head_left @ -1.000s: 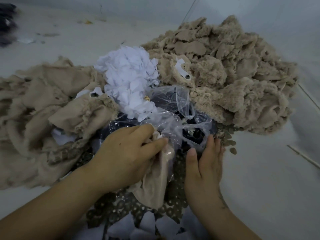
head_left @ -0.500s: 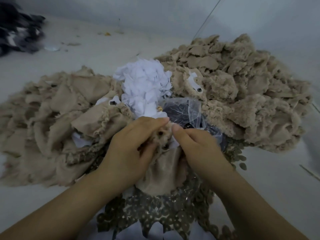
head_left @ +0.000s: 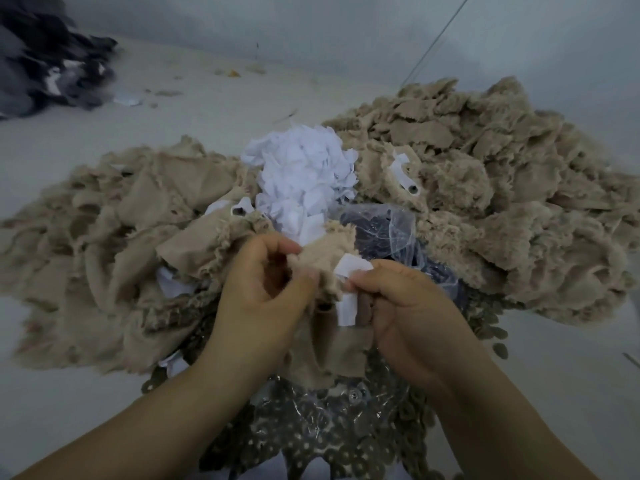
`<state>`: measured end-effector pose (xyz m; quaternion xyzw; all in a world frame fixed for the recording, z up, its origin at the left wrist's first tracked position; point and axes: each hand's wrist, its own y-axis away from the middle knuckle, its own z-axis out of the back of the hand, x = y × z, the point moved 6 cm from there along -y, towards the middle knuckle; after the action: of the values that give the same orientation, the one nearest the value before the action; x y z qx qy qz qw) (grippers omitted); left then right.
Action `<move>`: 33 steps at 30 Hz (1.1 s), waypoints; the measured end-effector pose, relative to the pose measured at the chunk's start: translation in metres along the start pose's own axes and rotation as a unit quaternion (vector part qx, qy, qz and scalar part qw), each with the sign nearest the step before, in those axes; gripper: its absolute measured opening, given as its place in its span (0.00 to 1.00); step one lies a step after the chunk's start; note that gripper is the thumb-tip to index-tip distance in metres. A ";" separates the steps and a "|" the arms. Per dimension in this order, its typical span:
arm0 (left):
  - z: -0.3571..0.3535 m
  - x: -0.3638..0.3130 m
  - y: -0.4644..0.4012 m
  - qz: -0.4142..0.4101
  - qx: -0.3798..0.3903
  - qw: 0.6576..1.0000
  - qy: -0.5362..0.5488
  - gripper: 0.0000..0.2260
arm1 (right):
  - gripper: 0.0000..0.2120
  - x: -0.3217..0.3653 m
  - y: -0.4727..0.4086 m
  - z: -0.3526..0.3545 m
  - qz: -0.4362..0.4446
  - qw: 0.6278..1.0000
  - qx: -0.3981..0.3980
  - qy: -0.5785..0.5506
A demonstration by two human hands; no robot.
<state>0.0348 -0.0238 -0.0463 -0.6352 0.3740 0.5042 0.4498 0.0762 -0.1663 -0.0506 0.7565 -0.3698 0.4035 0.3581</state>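
Both hands hold one beige fuzzy fabric piece (head_left: 329,344) in front of me. My left hand (head_left: 263,303) grips its upper left edge with curled fingers. My right hand (head_left: 408,306) pinches a white paper strip (head_left: 349,271) against the fabric's top right. The strip bends over the fabric and hangs down between my hands. Behind the hands lies a clear plastic bag (head_left: 381,230) with dark round parts inside.
Two big heaps of beige fabric pieces lie on the pale floor, one at the left (head_left: 104,254) and one at the right (head_left: 502,202). A pile of white paper strips (head_left: 304,174) sits between them. Brown washers (head_left: 346,438) are spread under my wrists. Dark cloth (head_left: 45,60) lies far left.
My right hand left the plastic bag and came to the fabric piece in my left hand. A white strip now shows pinched on the fabric. The view has tilted up slightly.
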 end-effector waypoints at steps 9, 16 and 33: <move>-0.006 -0.012 -0.002 -0.031 0.053 0.997 0.037 0.15 | 0.28 -0.001 -0.001 -0.001 -0.002 0.999 -0.034 -0.041; -0.021 -0.025 0.006 -0.117 0.147 0.982 -0.017 0.19 | 0.26 -0.009 0.004 -0.009 -0.076 0.997 0.021 -0.021; 0.008 -0.029 0.002 -0.074 -0.038 0.982 -0.168 0.05 | 0.25 -0.006 0.010 -0.015 -0.004 0.994 -0.033 -0.108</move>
<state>0.0242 -0.0165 -0.0187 -0.5843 0.2252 0.5828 0.5179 0.0598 -0.1569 -0.0471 0.7850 -0.4163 0.3050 0.3427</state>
